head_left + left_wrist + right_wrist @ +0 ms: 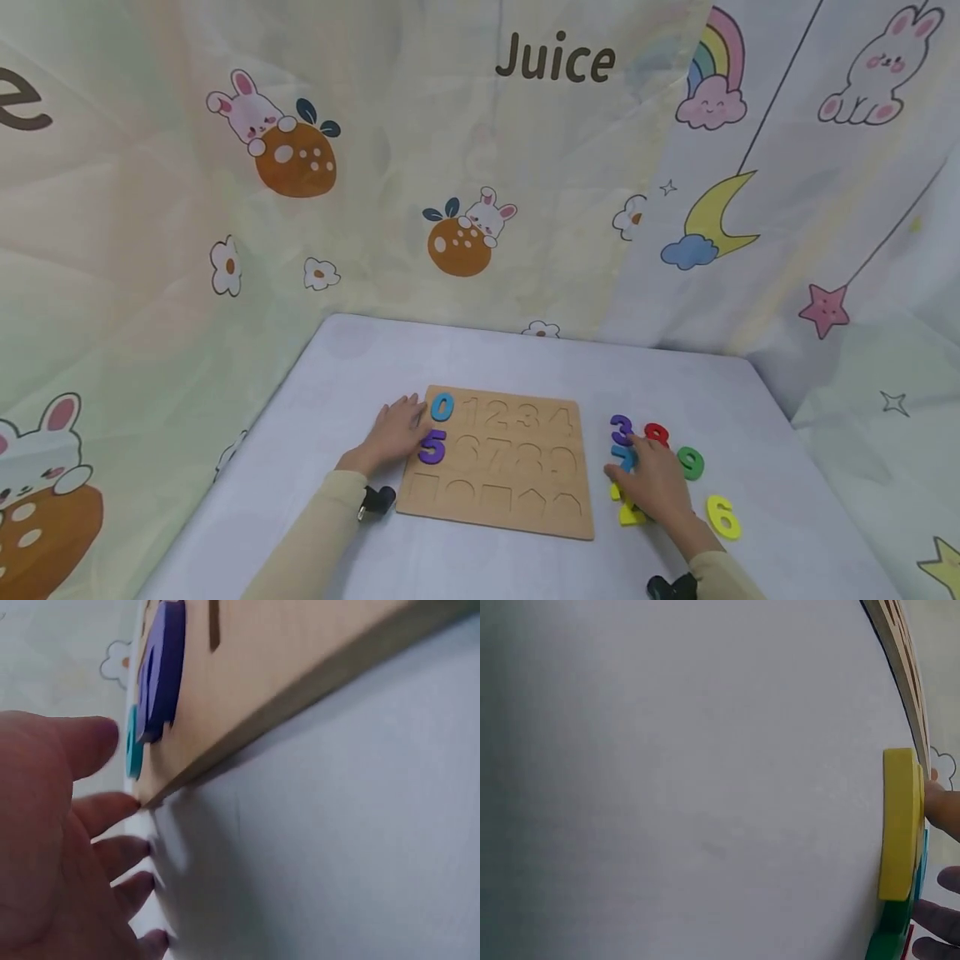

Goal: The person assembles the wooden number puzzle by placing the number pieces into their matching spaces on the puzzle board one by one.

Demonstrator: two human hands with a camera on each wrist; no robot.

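The number puzzle board (510, 467) is set on the table (450, 350), before the fabric backdrop (382, 125). The numeral 0 (436, 408) is placed at the board's far left corner, the numeral 5 (432, 447) just nearer. The board's left edge is met by the left hand (397, 429). On the right, the numeral 3 (627, 427) is laid, followed rightward by numeral 8 (664, 432) and numeral 9 (698, 465), with numeral 6 (716, 512) nearer; other numerals (632, 517) are partly covered by the right hand (657, 479).

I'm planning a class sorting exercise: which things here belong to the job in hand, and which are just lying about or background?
Likely part of the job:
wooden board
blue 0, purple 5
loose purple 3, green 9, yellow 6
red piece, blue piece, yellow pieces by the right hand

Likely not:
printed backdrop
two black wrist-side objects
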